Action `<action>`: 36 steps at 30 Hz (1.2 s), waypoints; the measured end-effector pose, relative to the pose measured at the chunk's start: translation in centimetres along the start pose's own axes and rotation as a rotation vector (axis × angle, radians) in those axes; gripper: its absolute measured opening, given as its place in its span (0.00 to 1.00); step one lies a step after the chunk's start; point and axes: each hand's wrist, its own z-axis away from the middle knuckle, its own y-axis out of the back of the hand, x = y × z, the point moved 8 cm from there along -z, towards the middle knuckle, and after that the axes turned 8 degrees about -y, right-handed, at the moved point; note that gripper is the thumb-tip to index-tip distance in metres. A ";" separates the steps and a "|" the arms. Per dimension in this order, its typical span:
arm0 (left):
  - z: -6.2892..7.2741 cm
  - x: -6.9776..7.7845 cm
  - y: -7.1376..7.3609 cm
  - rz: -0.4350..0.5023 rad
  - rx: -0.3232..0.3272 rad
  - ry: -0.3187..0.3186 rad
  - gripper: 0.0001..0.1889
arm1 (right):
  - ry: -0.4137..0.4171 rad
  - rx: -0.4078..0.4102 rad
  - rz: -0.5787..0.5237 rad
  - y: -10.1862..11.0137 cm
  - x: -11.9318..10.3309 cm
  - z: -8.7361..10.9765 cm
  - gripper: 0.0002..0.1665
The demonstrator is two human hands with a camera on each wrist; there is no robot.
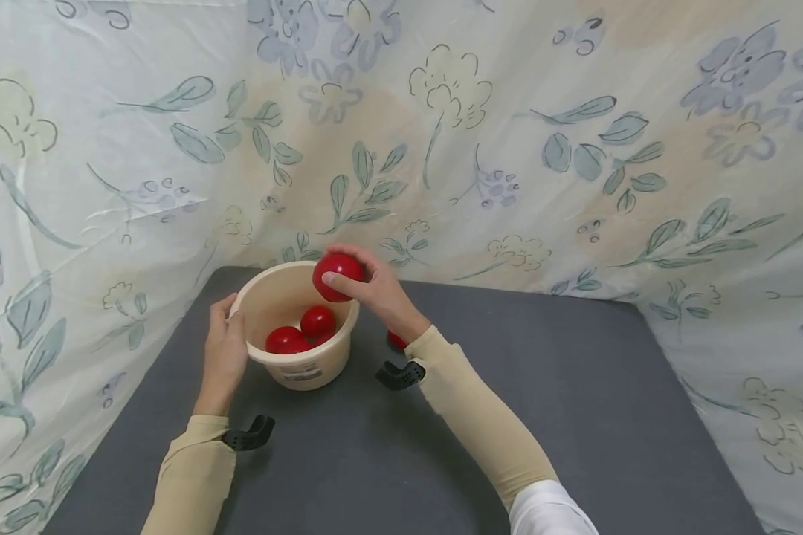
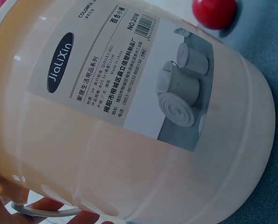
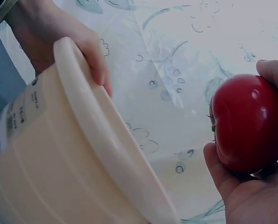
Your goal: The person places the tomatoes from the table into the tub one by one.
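Note:
A cream plastic bucket point(image 1: 321, 369) with a printed label point(image 2: 124, 65) stands at the table's back left, tilted a little toward me. My left hand point(image 1: 225, 353) grips its rim on the left side. Inside the bucket lie several red tomatoes point(image 1: 317, 321). Over the bucket's right rim, my right hand point(image 1: 368, 286) holds another red tomato point(image 3: 248, 123) between thumb and fingers; the right wrist view shows a bit of its green stem. One more tomato point(image 1: 396, 340) on the table is partly hidden behind my right wrist.
A dark grey table point(image 1: 542, 386) extends to the right and front. Floral cloth point(image 1: 482, 163) hangs behind and along both sides. Each wrist wears a black strap mount point(image 1: 400, 375).

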 end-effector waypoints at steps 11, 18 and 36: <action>0.0 0.1 -0.1 0.012 0.005 -0.012 0.29 | -0.018 -0.045 0.181 -2.0 1.3 -0.1 0.34; 0.0 0.1 -0.2 0.007 0.005 -0.003 0.29 | -0.035 -0.078 0.299 -3.1 2.2 0.1 0.35; 0.1 0.0 -0.1 0.000 -0.013 0.015 0.29 | 0.128 -0.112 0.684 -5.6 2.5 0.2 0.33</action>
